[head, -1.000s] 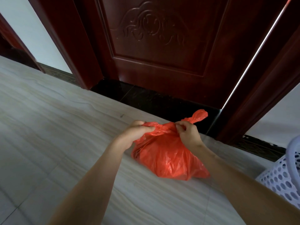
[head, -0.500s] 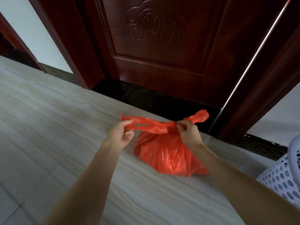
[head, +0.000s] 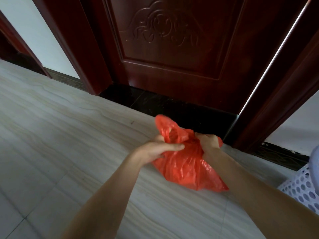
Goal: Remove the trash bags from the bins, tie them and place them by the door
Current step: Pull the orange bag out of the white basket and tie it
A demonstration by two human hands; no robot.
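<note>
Lying on the pale floor (head: 69, 135), close in front of the dark red door (head: 172, 57): one orange trash bag (head: 186, 166), full and crumpled, its far side near the black threshold (head: 172, 107) but not clearly touching it. Held at its gathered top from both sides. On the left, the left hand (head: 155, 150) with the thumb stretched out along the plastic and the other fingers curled behind the neck of the bag, so a closed grip on the bag. Above this hand, a loose loop of the bag's handle (head: 165, 126), standing up and a little blurred. On the right, the right hand (head: 207, 142) curled over the other side of the neck, knuckles up, also a closed grip on the plastic; a small orange piece visible just past it. Hard to tell whether a knot is there, because hidden between the two hands. Both forearms bare, reaching forward from the bottom edge. At the right border, part of a white perforated basket (head: 303, 187), standing apart from the bag. Beside the door on the right, a thin bright line of light (head: 276, 56) along its edge. On the left, a white wall (head: 39, 31) and a dark skirting below it.
</note>
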